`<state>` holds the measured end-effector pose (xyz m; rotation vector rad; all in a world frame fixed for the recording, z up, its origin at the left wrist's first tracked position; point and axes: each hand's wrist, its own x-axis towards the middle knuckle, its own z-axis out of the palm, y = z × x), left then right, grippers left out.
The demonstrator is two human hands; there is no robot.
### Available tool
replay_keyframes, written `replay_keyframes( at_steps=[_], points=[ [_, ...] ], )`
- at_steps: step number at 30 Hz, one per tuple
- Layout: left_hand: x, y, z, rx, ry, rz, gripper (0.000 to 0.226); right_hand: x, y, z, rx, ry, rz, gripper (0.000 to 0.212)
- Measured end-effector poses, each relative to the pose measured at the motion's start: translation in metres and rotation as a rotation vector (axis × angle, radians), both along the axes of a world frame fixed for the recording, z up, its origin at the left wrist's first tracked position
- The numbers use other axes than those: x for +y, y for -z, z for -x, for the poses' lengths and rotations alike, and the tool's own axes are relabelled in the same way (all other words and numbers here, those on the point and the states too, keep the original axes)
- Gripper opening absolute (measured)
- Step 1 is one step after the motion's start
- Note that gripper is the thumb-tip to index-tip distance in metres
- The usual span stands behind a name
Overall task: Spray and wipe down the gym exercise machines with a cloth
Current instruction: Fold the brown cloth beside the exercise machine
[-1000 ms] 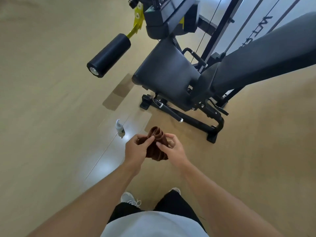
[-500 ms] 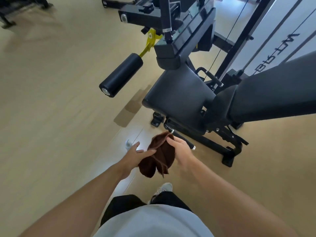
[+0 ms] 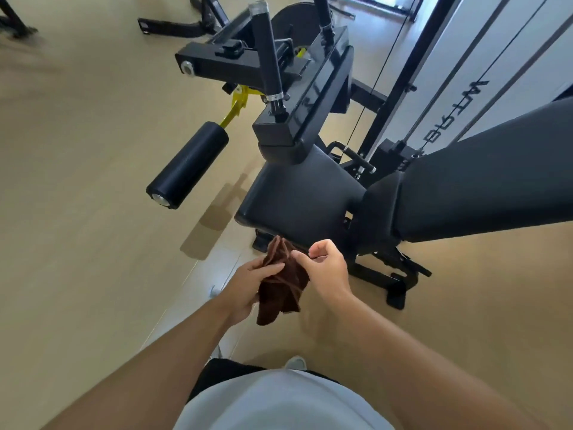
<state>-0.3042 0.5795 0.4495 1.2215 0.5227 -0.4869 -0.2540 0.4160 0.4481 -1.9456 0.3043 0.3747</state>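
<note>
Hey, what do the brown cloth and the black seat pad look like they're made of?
Brown cloth: soft napped fabric, probably terry or microfibre; it hangs in limp, fuzzy folds. Seat pad: likely vinyl or faux leather over padding; a smooth, faintly sheened black surface with rounded edges.

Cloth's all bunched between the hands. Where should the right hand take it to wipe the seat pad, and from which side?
Probably take the brown cloth at its upper bunched part, coming from its right, where the right hand already pinches it. The left hand holds the left side, and the loose corners hang below, so the top is the firmest part. Gather those corners into the palm before wiping the seat pad.
</note>
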Motion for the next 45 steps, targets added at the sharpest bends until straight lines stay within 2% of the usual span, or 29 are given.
replay_keyframes(
  at_steps=[3,4,8,10,12,16,18,22,24,26,28,30,32,34,39,45],
  points=[
    [0.006,-0.004,-0.009,0.038,-0.042,0.085,0.027,0.009,-0.006,0.014,-0.024,-0.148,-0.073,0.011],
    [0.009,-0.005,-0.010,0.045,-0.050,0.109,0.029,0.012,-0.006,0.018,-0.025,-0.195,-0.087,0.012],
    [0.023,-0.009,-0.011,0.065,-0.097,0.187,0.041,0.029,0.001,0.032,0.002,-0.204,-0.116,0.054],
    [0.029,-0.007,-0.009,0.050,-0.061,0.167,0.044,0.036,0.003,0.035,0.009,-0.189,-0.129,0.062],
    [0.035,-0.005,-0.007,0.048,-0.023,0.167,0.045,0.043,0.001,0.036,0.003,-0.143,-0.170,0.056],
    [0.049,-0.003,-0.006,0.060,0.057,0.154,0.034,0.053,0.006,0.037,0.017,0.006,-0.229,0.022],
    [0.056,0.001,-0.004,0.081,0.088,0.130,0.033,0.056,0.005,0.038,0.011,0.064,-0.230,0.019],
    [0.070,0.015,-0.003,0.136,0.046,-0.037,0.023,0.053,0.003,0.032,0.005,0.157,-0.237,0.022],
    [0.077,0.022,-0.004,0.171,0.024,-0.211,0.016,0.050,0.002,0.028,-0.006,0.205,-0.253,0.021],
    [0.085,0.024,-0.002,0.159,0.115,-0.418,0.012,0.048,-0.004,0.025,-0.008,0.204,-0.269,0.020],
    [0.089,0.023,0.000,0.101,0.229,-0.537,0.015,0.047,-0.011,0.022,-0.004,0.117,-0.258,0.017],
    [0.088,0.013,-0.002,-0.017,0.268,-0.560,0.026,0.047,-0.017,0.020,-0.015,-0.061,-0.195,0.014],
    [0.081,-0.001,-0.010,-0.159,0.280,-0.532,0.028,0.051,-0.023,0.019,-0.055,-0.222,-0.134,0.011],
    [0.072,-0.014,-0.020,-0.193,0.345,-0.451,0.024,0.055,-0.030,0.017,-0.098,-0.265,-0.088,0.010],
    [0.060,-0.024,-0.034,-0.108,0.352,-0.253,0.031,0.058,-0.033,0.006,-0.224,-0.158,0.049,0.014],
    [0.051,-0.027,-0.035,-0.056,0.287,-0.104,0.032,0.047,-0.035,0.005,-0.370,-0.055,-0.026,0.017]
  ],
)
